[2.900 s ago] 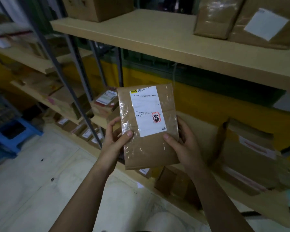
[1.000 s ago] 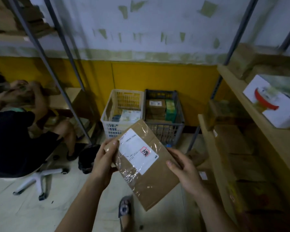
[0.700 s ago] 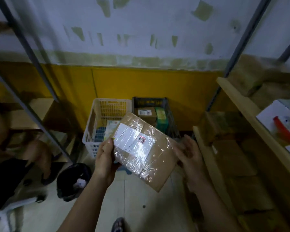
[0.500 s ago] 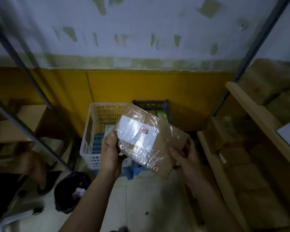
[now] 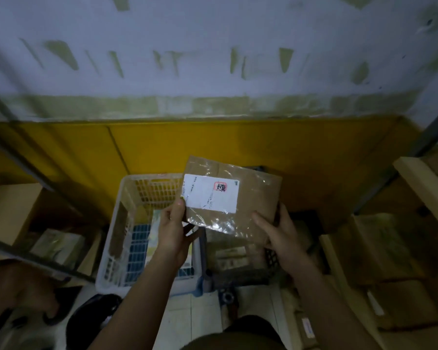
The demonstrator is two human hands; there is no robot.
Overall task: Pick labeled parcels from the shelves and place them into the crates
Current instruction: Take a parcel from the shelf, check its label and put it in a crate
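Brown cardboard under clear film is what both hands are clamped on. The left hand [image 5: 173, 231] pinches the parcel [image 5: 256, 198] at its label-side edge with the thumb on top. The right hand [image 5: 280, 231] grips the opposite lower corner. The hands are apart, one at each end. The white label [image 5: 210, 195] faces up, but its print is too small to read.

The parcel is held in the air, tilted, above where the white crate [image 5: 116, 238] and the dark crate [image 5: 238, 272] stand side by side on the floor [image 5: 182, 314] against the yellow wall [image 5: 238, 142].

Finding: the pick is done. The placing is not, since the parcel touches neither crate. Both crates already hold some items. Boxes sit on the shelf [image 5: 415, 178] to the right, so I judge that more picks are left.
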